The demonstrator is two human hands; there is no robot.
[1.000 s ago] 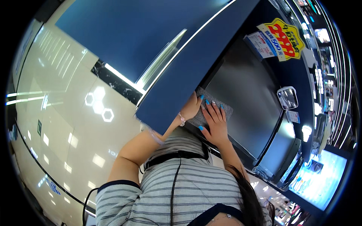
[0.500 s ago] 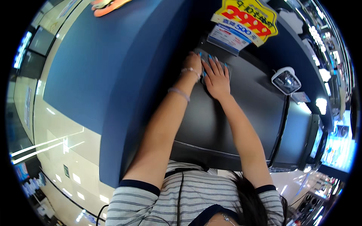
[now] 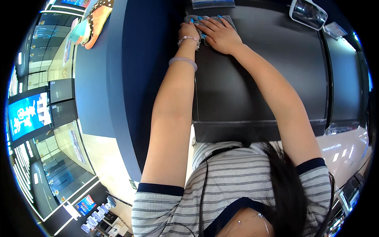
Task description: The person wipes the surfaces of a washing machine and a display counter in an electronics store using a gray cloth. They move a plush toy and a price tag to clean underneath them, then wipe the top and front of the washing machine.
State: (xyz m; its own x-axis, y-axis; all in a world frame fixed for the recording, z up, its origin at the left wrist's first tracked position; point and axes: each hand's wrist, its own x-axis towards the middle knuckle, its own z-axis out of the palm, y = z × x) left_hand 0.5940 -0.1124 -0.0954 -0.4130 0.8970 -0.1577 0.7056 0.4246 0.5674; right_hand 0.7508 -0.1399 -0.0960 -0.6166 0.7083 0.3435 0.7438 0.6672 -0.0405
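A dark grey cloth point(image 3: 230, 20) lies against the glossy black top of a boxy appliance point(image 3: 252, 93). Pressed flat over the cloth, my right hand point(image 3: 223, 38) has its fingers stretched out and spread. Just beside it, my left hand point(image 3: 189, 33) is curled, with bunched cloth at its fingers; part of its grip is hidden. Both hands are near the far left corner of the black top, close to the blue partition. Blue nail polish shows on both hands, and beads and a pale bangle circle my left wrist.
A tall blue partition point(image 3: 102, 91) runs along my left. A white-framed display device point(image 3: 308, 14) and a small card point(image 3: 335, 30) stand at the far right. Another dark appliance point(image 3: 344, 85) adjoins on the right. A clear card holder point(image 3: 213, 4) sits beyond my hands.
My view has shifted, so the price sign has mostly left the top edge. Both hands are still on the cloth; my right hand's fingers now point more to the left.
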